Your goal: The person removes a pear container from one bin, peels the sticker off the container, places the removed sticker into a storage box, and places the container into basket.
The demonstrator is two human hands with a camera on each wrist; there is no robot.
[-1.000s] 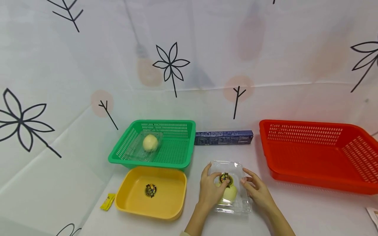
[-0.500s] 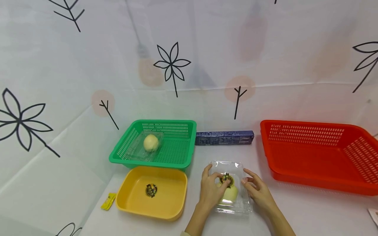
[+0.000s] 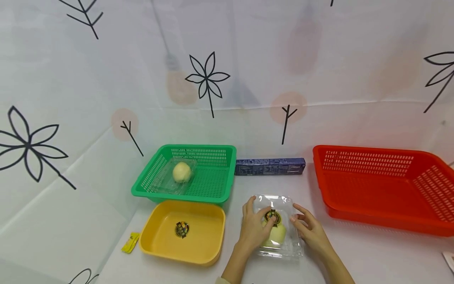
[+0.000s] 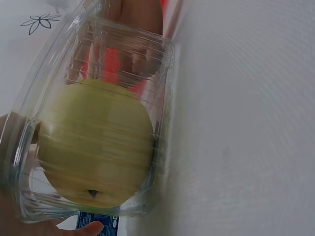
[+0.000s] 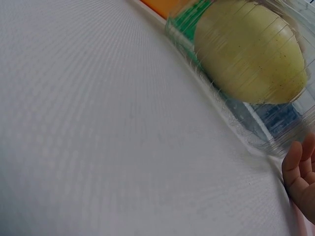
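A clear plastic clamshell box (image 3: 280, 201) sits on the white table before me, closed over a pale yellow-green fruit (image 3: 279, 235). The fruit also shows through the ribbed wall in both wrist views. On the lid is a round dark sticker (image 3: 278, 217). My left hand (image 3: 252, 229) spans the lid's left side, its thumb and index finger touching the sticker and other fingers at the far left edge. At the right edge, my right hand (image 3: 313, 232) holds the box with thumb and bent fingers. Some right fingertips are hidden in the head view.
A green basket (image 3: 213, 197) holds a second clear box (image 3: 163, 181) with a pale round fruit (image 3: 181, 172). A yellow tub (image 3: 149, 232) has another sticker (image 3: 182, 229) inside. A blue long box (image 3: 269, 166), red basket (image 3: 326, 189) and yellow packet (image 3: 130, 242) lie around.
My left index finger has slid a little away from my thumb, farther up the lid. The box and my right hand stay nearly where they were.
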